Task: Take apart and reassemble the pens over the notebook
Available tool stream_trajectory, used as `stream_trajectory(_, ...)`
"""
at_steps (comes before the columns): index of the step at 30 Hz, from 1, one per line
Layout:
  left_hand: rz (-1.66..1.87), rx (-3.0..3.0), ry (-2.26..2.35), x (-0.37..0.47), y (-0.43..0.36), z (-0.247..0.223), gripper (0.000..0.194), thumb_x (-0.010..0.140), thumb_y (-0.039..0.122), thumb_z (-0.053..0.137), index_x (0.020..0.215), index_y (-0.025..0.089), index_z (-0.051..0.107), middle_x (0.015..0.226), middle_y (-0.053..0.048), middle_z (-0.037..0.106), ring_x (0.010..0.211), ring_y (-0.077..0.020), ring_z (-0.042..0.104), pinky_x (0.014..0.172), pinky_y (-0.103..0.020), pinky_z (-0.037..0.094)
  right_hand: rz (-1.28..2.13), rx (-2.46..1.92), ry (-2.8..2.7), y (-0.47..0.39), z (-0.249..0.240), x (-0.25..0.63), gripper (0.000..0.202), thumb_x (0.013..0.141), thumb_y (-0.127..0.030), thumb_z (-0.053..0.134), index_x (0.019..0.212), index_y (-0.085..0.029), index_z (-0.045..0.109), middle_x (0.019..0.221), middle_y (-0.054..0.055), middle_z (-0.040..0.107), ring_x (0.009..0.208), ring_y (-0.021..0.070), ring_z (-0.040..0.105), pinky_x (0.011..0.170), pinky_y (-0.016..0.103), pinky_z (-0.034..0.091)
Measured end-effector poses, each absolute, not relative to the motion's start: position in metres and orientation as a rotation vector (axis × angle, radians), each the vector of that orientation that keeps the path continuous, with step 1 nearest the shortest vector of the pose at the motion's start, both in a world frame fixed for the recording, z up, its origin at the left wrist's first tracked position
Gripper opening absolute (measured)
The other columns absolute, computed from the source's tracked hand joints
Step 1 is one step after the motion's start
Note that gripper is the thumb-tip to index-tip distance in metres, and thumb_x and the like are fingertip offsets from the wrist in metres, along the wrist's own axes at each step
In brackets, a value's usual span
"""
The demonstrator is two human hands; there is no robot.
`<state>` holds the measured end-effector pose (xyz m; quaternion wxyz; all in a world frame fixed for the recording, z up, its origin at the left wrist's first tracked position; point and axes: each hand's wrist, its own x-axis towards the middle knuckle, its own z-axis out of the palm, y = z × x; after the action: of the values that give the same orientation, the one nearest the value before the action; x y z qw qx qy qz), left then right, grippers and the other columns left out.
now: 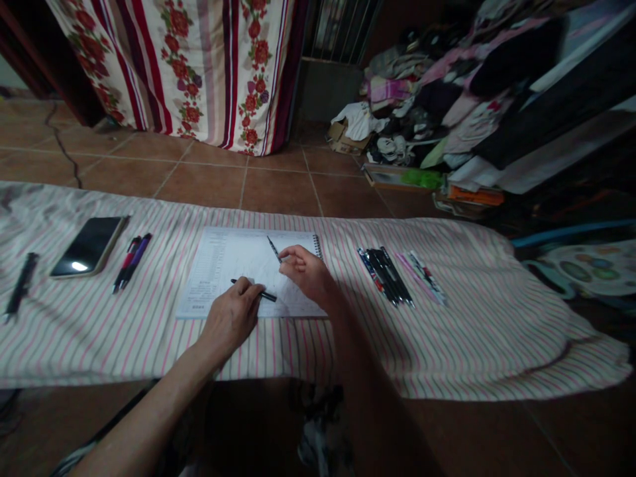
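Observation:
A spiral notebook [243,252] with faint marks on its page lies on the striped cloth. My left hand [236,308] rests on its lower part, fingers closed round a black pen [269,296] that points out both sides. Over the right half of the page, my right hand [305,270] pinches a slim dark pen [273,247], its pointed end tilted up and to the left. Whether that pen is a pencil I cannot tell. Some of the page is hidden under both hands.
Several black pens [387,275] and some pink and white ones [422,275] lie right of the notebook. To the left are a red pen [127,258], a purple pen [138,258], a phone [89,245] and a black marker [20,288]. Clothes [437,99] are heaped beyond.

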<state>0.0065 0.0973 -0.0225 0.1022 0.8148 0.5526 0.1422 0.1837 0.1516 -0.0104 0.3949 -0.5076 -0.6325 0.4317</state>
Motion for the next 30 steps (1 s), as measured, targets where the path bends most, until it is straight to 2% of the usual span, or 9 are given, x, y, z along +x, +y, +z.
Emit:
stream_trajectory(4,0.379,2.434,1.662,0.009,0.098,-0.022,0.029,0.092,0.021,0.037,0.108,0.019,0.06,0.09,-0.005,0.056,0.072,-0.0159,0.059,0.062,-0.027,0.048,1.264,-1.142,-1.365,0.149,0.004,0.182,0.023,0.072,-0.027,0.056,0.092,-0.018,0.065,0.067,-0.002,0.06,0.055,0.0081,0.048,0.05,0.021,0.036)
stream_trajectory(9,0.321,2.524,1.71,0.013,0.097,-0.018,0.029,0.092,0.025,0.037,0.107,0.023,0.061,0.094,-0.006,0.052,0.07,-0.0154,0.055,0.055,-0.025,0.043,1.407,-0.915,-0.976,0.144,0.018,0.187,0.025,0.071,-0.031,0.06,0.092,-0.02,0.068,0.077,0.001,0.064,0.064,0.009,0.054,0.059,0.022,0.044)
stream_trajectory(16,0.341,2.591,1.665,0.015,0.098,-0.019,0.027,0.091,0.023,0.039,0.107,0.024,0.062,0.095,-0.006,0.05,0.076,-0.016,0.052,0.058,-0.025,0.044,1.411,-0.86,-0.942,0.143,0.022,0.189,0.033,0.063,-0.027,0.069,0.095,-0.024,0.065,0.085,0.0,0.063,0.07,0.0104,0.055,0.067,0.024,0.049)
stream_trajectory(20,0.461,2.538,1.684,0.015,0.099,-0.019,0.025,0.09,0.024,0.041,0.105,0.023,0.062,0.102,-0.007,0.052,0.081,-0.0171,0.054,0.059,-0.026,0.046,1.346,-0.826,-0.909,0.147,0.02,0.188,0.034,0.063,-0.026,0.07,0.095,-0.025,0.062,0.079,-0.002,0.058,0.064,0.0084,0.05,0.063,0.021,0.047)
stream_trajectory(22,0.59,2.494,1.709,0.013,0.1,-0.016,0.024,0.089,0.022,0.042,0.103,0.021,0.061,0.107,-0.008,0.054,0.085,-0.0188,0.055,0.062,-0.028,0.047,1.303,-0.788,-0.873,0.151,0.017,0.189,0.027,0.066,-0.029,0.068,0.092,-0.024,0.061,0.072,-0.004,0.053,0.059,0.007,0.046,0.059,0.02,0.045)
stream_trajectory(26,0.917,2.31,1.658,0.008,0.104,-0.008,0.017,0.089,0.022,0.043,0.097,0.02,0.058,0.102,-0.008,0.06,0.096,-0.0216,0.054,0.078,-0.034,0.048,1.215,-0.751,-0.783,0.157,0.011,0.194,0.018,0.074,-0.036,0.065,0.082,-0.021,0.061,0.066,-0.005,0.045,0.053,0.0051,0.04,0.049,0.016,0.039)
stream_trajectory(28,1.003,2.105,1.635,0.006,0.106,-0.008,0.015,0.089,0.026,0.042,0.096,0.019,0.055,0.097,-0.006,0.062,0.088,-0.0199,0.058,0.077,-0.035,0.049,1.177,-0.772,-0.75,0.159,0.01,0.197,0.021,0.076,-0.041,0.064,0.081,-0.021,0.059,0.065,-0.005,0.044,0.051,0.005,0.039,0.046,0.016,0.037)
stream_trajectory(30,1.018,1.879,1.622,0.006,0.106,-0.01,0.016,0.09,0.029,0.041,0.098,0.019,0.051,0.093,-0.005,0.064,0.072,-0.0166,0.061,0.069,-0.033,0.05,1.151,-0.793,-0.739,0.159,0.01,0.198,0.024,0.076,-0.044,0.062,0.081,-0.021,0.058,0.062,-0.006,0.042,0.048,0.0051,0.037,0.043,0.016,0.035)
